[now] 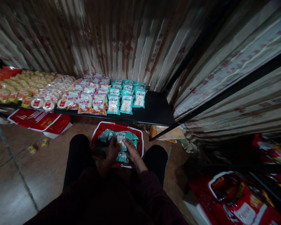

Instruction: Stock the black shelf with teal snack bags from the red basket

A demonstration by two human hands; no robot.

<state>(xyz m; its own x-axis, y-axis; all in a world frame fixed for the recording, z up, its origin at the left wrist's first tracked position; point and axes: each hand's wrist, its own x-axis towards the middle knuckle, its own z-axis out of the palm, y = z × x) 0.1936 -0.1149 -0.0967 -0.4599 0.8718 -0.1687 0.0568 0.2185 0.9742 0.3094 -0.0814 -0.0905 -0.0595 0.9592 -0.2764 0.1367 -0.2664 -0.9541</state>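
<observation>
In the lower centre, hands: the left hand [111,151] and right hand [133,152] are clamped on opposite edges of one teal-and-white plastic snack packet [120,141]; fingertips beneath it are hidden.
Basket: a red plastic basket with a white rim [142,144] surrounds that packet; more teal packets [122,157] inside are partly covered, the near left corner lost in shadow.
Shelf: mid-frame, a flat black shelf [156,107] bears matching packets [126,104], rear rows overlapped.
Lower right: glossy red bags [250,201], cut off by the frame, their lettering blurred.
</observation>
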